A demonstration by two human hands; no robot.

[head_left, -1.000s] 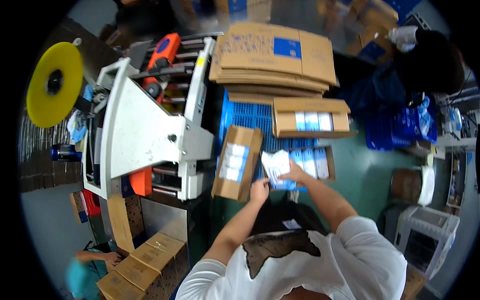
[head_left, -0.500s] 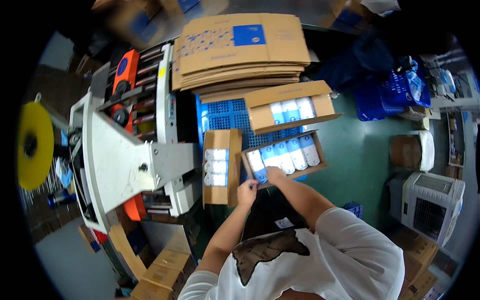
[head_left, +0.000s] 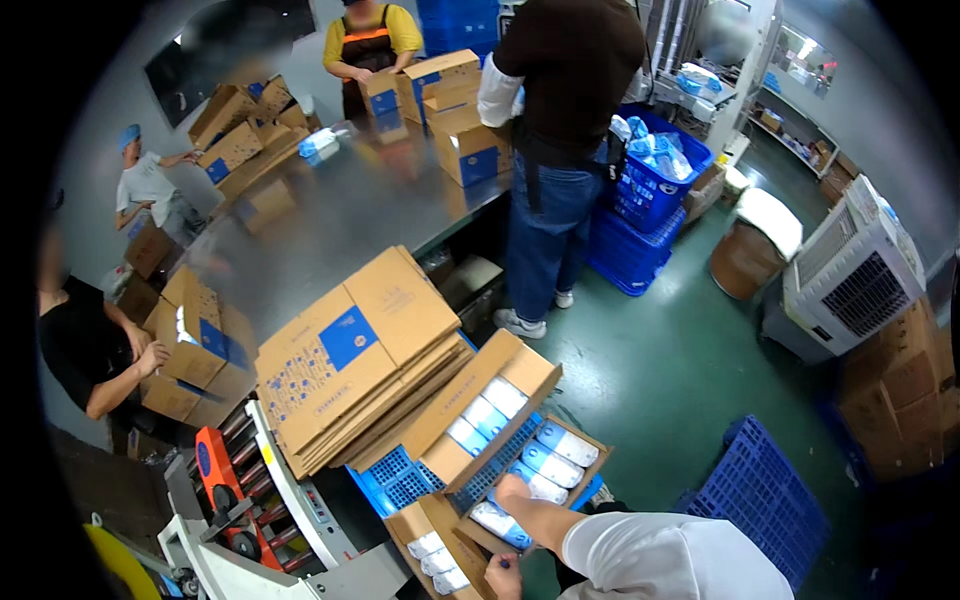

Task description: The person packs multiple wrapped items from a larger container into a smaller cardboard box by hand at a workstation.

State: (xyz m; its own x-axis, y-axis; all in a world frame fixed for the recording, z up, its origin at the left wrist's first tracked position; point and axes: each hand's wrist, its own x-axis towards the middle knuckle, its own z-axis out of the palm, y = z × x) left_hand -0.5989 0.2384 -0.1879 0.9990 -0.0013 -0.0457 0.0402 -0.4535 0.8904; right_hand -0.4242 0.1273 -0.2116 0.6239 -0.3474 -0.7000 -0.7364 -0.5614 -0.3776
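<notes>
An open cardboard box [head_left: 598, 462] holds a row of white-and-blue packs [head_left: 553, 463]. My right hand [head_left: 514, 493] reaches into this box over the packs, its fingers hidden from view. At the near edge of the same box is my left hand [head_left: 503, 577], fingers curled round something small and dark that I cannot make out. Just left of it stands a second open box [head_left: 408, 522] with white packs [head_left: 436, 562] inside. Behind, a third open box [head_left: 455, 415] lies tilted with more packs [head_left: 487, 415]. A blue plastic crate [head_left: 385, 483] shows beneath the boxes.
Flattened cartons [head_left: 360, 350] are stacked beyond the boxes. A white roller machine [head_left: 290, 480] stands at left. Several people work round a metal table [head_left: 350, 215]; one stands close by in jeans [head_left: 550, 220]. Blue baskets [head_left: 645, 215], an air cooler [head_left: 850, 270] and a blue pallet [head_left: 765, 500] are at right.
The view has swung upward and turned, bringing in the table and co-workers. My right hand has shifted further in over the packs; my left hand stays by the box's near edge.
</notes>
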